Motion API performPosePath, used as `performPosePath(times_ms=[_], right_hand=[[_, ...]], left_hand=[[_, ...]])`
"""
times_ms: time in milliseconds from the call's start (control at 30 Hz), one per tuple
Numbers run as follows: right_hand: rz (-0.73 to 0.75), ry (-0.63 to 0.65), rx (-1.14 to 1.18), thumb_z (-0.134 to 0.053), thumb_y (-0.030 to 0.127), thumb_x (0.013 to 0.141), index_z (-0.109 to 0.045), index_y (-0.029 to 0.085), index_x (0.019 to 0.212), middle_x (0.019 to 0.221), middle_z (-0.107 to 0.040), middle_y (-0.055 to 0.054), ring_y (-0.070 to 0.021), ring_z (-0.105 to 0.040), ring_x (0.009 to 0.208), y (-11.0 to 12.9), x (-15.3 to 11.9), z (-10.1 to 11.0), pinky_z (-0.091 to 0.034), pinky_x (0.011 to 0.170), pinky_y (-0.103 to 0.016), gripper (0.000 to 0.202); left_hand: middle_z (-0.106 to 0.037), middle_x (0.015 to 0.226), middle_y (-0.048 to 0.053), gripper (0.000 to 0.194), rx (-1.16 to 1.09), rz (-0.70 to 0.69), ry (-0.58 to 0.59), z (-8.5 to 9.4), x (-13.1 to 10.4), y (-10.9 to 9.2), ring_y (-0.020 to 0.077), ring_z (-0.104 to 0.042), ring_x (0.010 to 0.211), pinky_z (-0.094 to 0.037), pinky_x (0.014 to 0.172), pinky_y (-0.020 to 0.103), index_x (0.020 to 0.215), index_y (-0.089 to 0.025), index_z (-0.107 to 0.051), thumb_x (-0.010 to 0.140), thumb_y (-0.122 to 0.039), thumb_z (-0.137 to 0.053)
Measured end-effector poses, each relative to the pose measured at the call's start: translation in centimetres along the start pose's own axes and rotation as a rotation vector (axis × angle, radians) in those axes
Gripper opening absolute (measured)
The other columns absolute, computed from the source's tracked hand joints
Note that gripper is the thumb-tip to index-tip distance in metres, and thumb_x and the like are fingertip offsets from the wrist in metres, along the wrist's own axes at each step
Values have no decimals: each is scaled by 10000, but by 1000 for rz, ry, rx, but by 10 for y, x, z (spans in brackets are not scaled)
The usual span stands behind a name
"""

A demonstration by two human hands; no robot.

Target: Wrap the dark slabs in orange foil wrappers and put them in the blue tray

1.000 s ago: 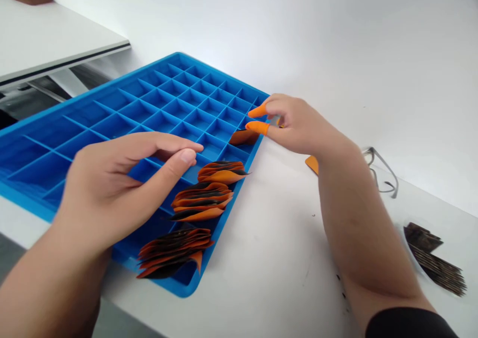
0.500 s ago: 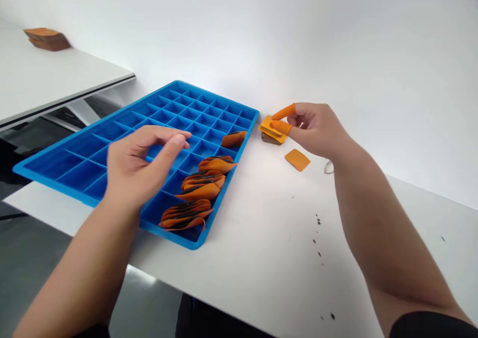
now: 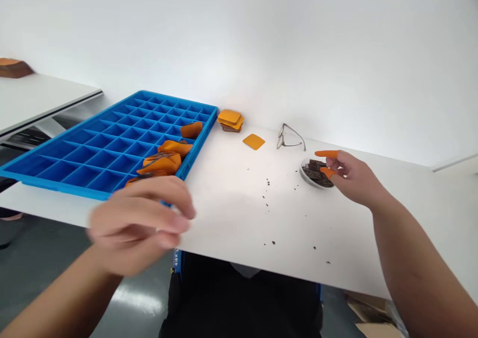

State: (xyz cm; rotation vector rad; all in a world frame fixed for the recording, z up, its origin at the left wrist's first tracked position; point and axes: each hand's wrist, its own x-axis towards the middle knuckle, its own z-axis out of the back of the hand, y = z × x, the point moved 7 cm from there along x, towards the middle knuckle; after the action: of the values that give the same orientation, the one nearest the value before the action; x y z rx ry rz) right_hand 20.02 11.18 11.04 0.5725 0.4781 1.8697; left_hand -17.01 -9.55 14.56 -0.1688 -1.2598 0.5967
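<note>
Lettering (image 3: 176, 258) runs along a blue strip below the table edge, too small to read with certainty. The right hand (image 3: 354, 178) reaches over a white bowl (image 3: 305, 176) of thin dark strips (image 3: 313, 174) on the white table (image 3: 231, 218); its thumb and forefinger, in orange finger covers (image 3: 326, 154), are spread apart with nothing between them, and whether the thumb touches the strips cannot be told. The left hand (image 3: 140, 223), blurred, is loosely curled in front of the near corner of the blue tray (image 3: 56, 184); no object shows in it, though whether thumb and fingertips meet is unclear. Orange-and-black bundles (image 3: 164, 163) fill compartments along the tray's right side. Beyond, an orange stack (image 3: 230, 119) sits just beside the tray, then a single orange square (image 3: 254, 141) and glasses (image 3: 280, 142).
</note>
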Motion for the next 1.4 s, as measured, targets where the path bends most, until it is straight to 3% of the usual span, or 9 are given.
performPosePath(times_ms=[167,333,433,500,600,733,867,1067,1400], right_hand=[[-4,-162,41,-624,284,836,-693,358,1140,951,-581,-37,-182,-563,721,-36,-32,35,-496,561,-334,320],[109,-236,-11,-551,220,821,-672,352,1230,893,-575,-22,-181,-552,701,-61,-41,56,-517,599,-356,446],[214,-440,-156,-584,248,815,-652,306,1284,1151,-644,-95,-307,-641,1054,-62,-44,63,-559,884,-533,478],[334,-618,-257,-655,272,790,-647,276,1283,1380,-585,-148,-419,-426,1418,-49,-51,60,-401,1104,-657,493],[888,-754,-550,-691,208,746,-694,286,1111,1408,-636,-136,-373,-249,1562,1,-80,27,-349,1166,-621,373],[1239,-716,-494,-679,235,839,-630,289,757,1319,-717,80,-144,-500,1419,39,-111,-5,-407,1231,-335,111],[1304,-700,-279,-617,175,856,-642,267,727,1285,-746,18,-140,-605,1313,46,-120,-9,-490,1189,-317,161],[1260,-571,-117,-611,144,774,-582,304,638,1084,-800,57,-122,-651,1249,40,-119,-16,-537,1159,-308,212],[1250,-409,-67,-573,137,788,-570,293,589,1106,-790,5,-156,-595,1333,43,-125,-26,-481,1223,-336,253]], left_hand=[[-767,959,67,209,145,-97,327,-108,22,7,162,-744,822,-617,733,283,1097,-225,-714,892,-188,-727],[-770,991,71,189,149,-18,325,-149,28,33,158,-745,899,-624,801,281,1098,-218,-719,918,-168,-686],[-778,995,63,165,198,39,317,-166,37,45,164,-744,921,-611,825,290,1077,-220,-732,923,-187,-685],[-788,1014,58,165,279,66,295,-176,45,52,189,-743,948,-585,887,341,1077,-232,-740,918,-222,-699],[-768,1142,96,255,342,105,209,-187,56,61,234,-712,1074,-531,995,427,1202,-222,-700,953,-253,-652],[-690,1333,141,431,135,149,112,-200,68,63,250,-664,1213,-533,1013,438,1439,-217,-547,1037,-361,-488],[-689,1361,140,463,-141,97,260,-224,75,42,268,-665,1243,-558,1028,438,1463,-248,-549,1023,-390,-513],[-793,1111,96,418,-40,-77,263,-232,74,18,243,-749,1044,-629,886,396,1320,-237,-648,904,-213,-685],[-820,982,-7,169,-29,80,284,-232,70,24,199,-780,897,-658,811,360,1012,-286,-740,911,-172,-666]])
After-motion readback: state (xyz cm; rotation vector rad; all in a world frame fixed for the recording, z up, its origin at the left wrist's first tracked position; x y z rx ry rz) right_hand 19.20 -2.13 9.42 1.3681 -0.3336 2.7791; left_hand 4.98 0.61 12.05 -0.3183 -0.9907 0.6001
